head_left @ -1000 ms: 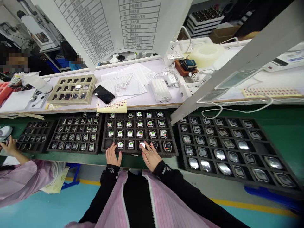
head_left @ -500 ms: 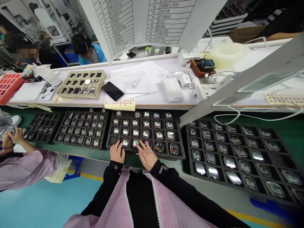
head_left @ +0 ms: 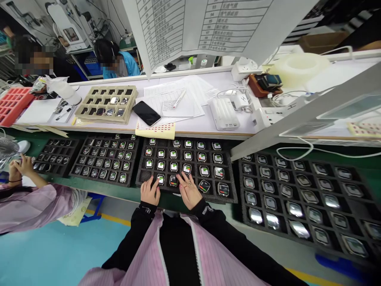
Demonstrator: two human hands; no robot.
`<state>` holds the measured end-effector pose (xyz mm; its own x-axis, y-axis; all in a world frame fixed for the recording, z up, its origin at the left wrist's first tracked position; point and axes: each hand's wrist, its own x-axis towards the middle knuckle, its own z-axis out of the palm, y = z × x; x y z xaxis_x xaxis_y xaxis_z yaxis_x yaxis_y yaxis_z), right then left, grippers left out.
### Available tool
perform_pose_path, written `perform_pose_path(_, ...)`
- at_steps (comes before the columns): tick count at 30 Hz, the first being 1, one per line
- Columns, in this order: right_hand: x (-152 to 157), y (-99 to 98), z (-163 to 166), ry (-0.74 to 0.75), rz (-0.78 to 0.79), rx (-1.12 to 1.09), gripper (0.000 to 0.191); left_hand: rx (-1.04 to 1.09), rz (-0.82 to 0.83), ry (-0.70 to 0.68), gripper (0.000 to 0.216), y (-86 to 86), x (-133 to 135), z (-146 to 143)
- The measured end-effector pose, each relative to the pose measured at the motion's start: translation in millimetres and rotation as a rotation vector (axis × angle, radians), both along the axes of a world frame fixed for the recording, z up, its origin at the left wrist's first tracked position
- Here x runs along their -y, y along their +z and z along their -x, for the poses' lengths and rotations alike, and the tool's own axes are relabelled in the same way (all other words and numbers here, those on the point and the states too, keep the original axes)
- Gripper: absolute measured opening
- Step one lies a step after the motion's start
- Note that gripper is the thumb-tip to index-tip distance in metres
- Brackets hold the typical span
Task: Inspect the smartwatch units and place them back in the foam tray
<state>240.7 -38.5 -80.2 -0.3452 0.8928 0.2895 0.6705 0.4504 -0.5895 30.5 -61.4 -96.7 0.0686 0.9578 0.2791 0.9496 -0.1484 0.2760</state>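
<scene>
A black foam tray (head_left: 190,194) of smartwatch bodies lies in front of me, most with lit white-and-green screens. My left hand (head_left: 149,192) rests on its near left edge, fingers apart, one fingertip at a lit smartwatch (head_left: 160,179) in the front row. Beside it a smartwatch (head_left: 174,181) shows a dark screen with coloured marks. My right hand (head_left: 189,191) lies over the front row with its fingers spread, fingertips near that dark-screened watch and a lit watch (head_left: 187,168) behind. Whatever sits beneath the right palm is hidden. Neither hand holds anything.
More watch trays stand left (head_left: 104,161) and right (head_left: 300,198). A shelf above bears a phone (head_left: 147,113), papers (head_left: 193,101), a beige tray (head_left: 131,107) and a white charger box (head_left: 224,114). A slanted grey post (head_left: 253,141) rises on the right. A co-worker's hands (head_left: 21,167) are far left.
The watch between my hands has gone from a white-and-green screen to a dark one. My right hand's fingers have shifted slightly over the front row. The view has shifted a little.
</scene>
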Motion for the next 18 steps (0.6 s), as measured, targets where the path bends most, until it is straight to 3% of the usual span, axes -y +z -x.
perform_pose_path(8,-11,-2.7,6,-0.039,0.037,-0.029,0.049,0.086,-0.028,-0.014,0.047,-2.7,-5,9)
perform_pose_path(13,-29,-4.9,14,-0.027,0.079,-0.003,0.050,0.236,-0.090,0.067,0.043,2.4,-36,22)
perform_pose_path(18,-46,-5.5,22,-0.040,0.048,0.056,0.050,0.175,-0.089,0.137,0.042,6.3,-70,33)
